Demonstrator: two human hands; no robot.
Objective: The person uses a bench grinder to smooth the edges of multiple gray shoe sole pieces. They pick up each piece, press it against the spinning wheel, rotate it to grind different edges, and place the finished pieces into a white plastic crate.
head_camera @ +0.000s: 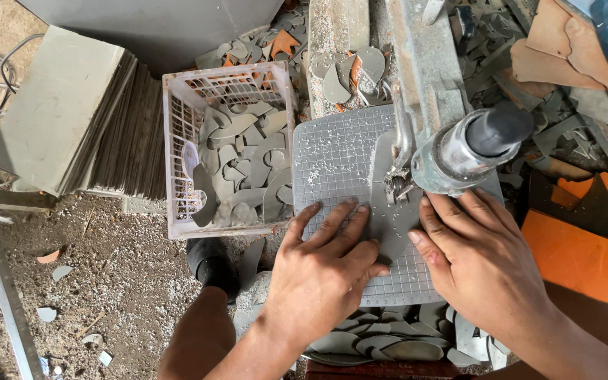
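A flat grey curved piece (pixel 388 218) lies on a gridded grey work plate (pixel 336 158), its upper end under the blade of a metal cutting machine (pixel 459 151). My left hand (pixel 321 271) presses flat on the piece's left side, fingers spread. Fingertips of my right hand (pixel 476 260) hold its right edge, just below the machine head. Dust and chips cover the plate around the blade (pixel 397 183).
A pink plastic crate (pixel 177 141) holding several grey cut shapes stands left of the plate. A stack of grey sheets (pixel 79 119) lies further left. Cut pieces (pixel 388 345) pile below the plate. Orange sheets (pixel 585 260) and scraps lie at right. A dark shoe (pixel 212 264) is on the dusty floor.
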